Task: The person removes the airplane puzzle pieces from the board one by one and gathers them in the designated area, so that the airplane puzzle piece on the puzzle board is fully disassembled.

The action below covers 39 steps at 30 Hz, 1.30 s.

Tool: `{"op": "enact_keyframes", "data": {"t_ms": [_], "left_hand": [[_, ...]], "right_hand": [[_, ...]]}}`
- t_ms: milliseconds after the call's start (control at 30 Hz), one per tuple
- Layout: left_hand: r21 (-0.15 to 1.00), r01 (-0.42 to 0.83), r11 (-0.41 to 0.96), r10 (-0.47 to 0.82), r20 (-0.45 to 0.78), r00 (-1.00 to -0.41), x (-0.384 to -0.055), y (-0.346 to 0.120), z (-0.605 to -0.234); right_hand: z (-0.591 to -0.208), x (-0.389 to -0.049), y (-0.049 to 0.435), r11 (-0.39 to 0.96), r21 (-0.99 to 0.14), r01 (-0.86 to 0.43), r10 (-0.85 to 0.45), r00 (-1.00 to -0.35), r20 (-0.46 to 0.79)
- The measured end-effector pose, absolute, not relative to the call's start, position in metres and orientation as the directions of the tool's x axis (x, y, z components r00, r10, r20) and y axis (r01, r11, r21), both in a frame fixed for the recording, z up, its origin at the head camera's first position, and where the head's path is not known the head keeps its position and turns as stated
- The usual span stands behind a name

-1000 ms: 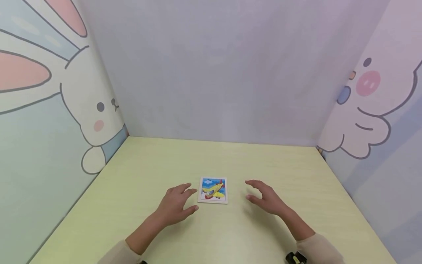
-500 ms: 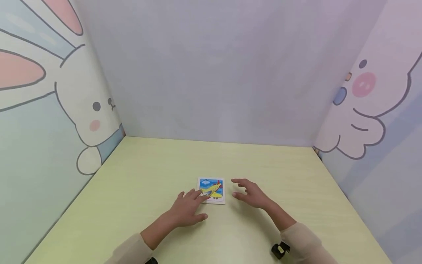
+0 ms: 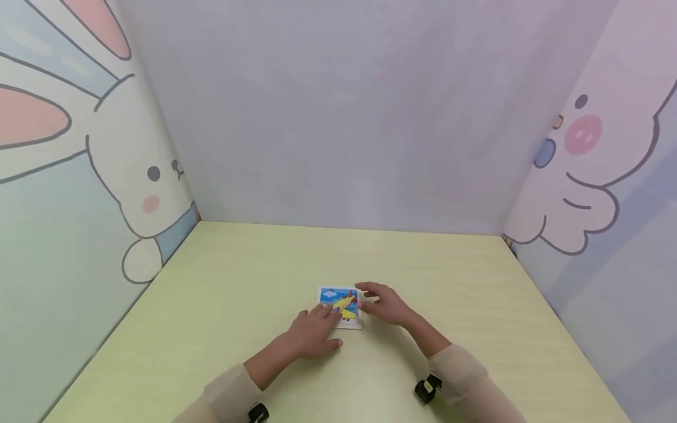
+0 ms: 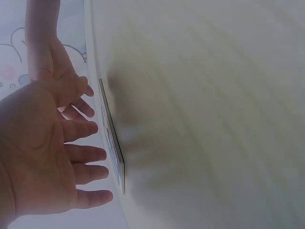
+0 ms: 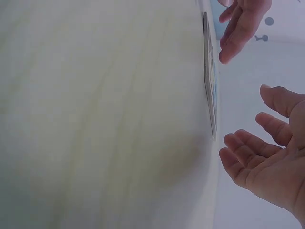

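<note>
A small, thin square picture board [image 3: 338,295] with a white border lies flat on the table; a yellow airplane on a blue sky is printed on it. Over its lower left part spreads my left hand [image 3: 313,337], palm down, fingers extended and covering some of the picture. The left wrist view has these fingertips close above the board [image 4: 112,143]. At the board's right edge is my right hand [image 3: 385,304], fingers loosely bent and thumb apart, gripping nothing. Seen from the right wrist, its fingers [image 5: 238,152] are just off the board's near end.
The pale yellow table [image 3: 254,258] ends at a grey back wall [image 3: 338,117]. Side panels with a cartoon rabbit [image 3: 143,188] and another cartoon animal [image 3: 582,176] flank it. Each beige sleeve has a black device [image 3: 428,388] at the wrist.
Both hands have moved inward: the left rightward until it overlaps the board, the right leftward to the board's right edge. The board stays in place on the table.
</note>
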State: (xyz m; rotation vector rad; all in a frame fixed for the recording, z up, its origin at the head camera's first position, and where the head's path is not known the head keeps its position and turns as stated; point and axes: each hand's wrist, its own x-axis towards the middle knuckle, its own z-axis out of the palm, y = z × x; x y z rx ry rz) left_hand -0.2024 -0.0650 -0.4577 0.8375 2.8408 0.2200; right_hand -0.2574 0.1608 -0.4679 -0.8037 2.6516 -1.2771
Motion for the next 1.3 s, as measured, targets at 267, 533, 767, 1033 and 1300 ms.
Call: {"op": "enact_keyframes", "data": {"t_ms": [267, 533, 767, 1033, 1300], "left_hand": [[0.241, 0.458, 0.856, 0.502, -0.176, -0.847, -0.211, -0.06, -0.461], [0.283, 0.433, 0.856, 0.497, -0.217, -0.84, -0.215, -0.064, -0.462], [0.251, 0.431, 0.867, 0.485, -0.224, -0.845, -0.217, -0.062, -0.46], [0.263, 0.456, 0.85, 0.516, -0.247, -0.82, -0.212, -0.06, -0.452], [0.289, 0.472, 0.833, 0.542, -0.249, -0.803, -0.214, -0.061, -0.452]], "right_hand": [[-0.473, -0.273, 0.15, 0.45, -0.8, -0.398, -0.512, -0.849, 0.134], [-0.476, -0.284, 0.134, 0.466, -0.798, -0.382, -0.512, -0.852, 0.109], [-0.48, -0.296, 0.115, 0.474, -0.822, -0.315, -0.456, -0.887, 0.077], [-0.488, -0.309, 0.097, 0.545, -0.819, -0.18, -0.356, -0.934, -0.032], [-0.485, -0.312, 0.084, 0.652, -0.741, -0.162, -0.32, -0.944, -0.076]]}}
